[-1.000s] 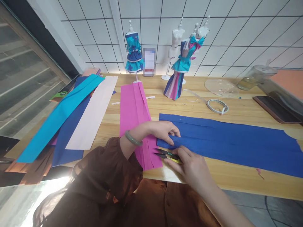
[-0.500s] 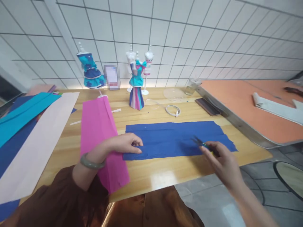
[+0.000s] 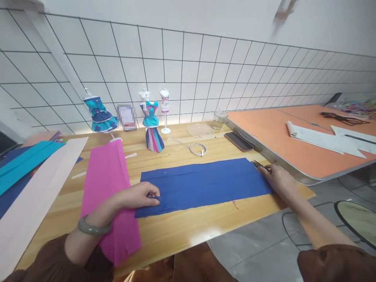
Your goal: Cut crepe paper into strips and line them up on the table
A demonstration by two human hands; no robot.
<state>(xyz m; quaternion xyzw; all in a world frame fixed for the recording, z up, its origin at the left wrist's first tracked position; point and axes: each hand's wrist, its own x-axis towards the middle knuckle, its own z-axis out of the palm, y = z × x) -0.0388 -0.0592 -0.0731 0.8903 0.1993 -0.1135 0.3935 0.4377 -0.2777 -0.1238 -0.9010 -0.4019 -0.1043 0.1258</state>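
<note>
Sleeves: brown fabric is worn on both arms, pushed up from the wrists.
Left wrist: a round grey-green bangle (image 3: 94, 227) is worn.
Hands: bare.
</note>
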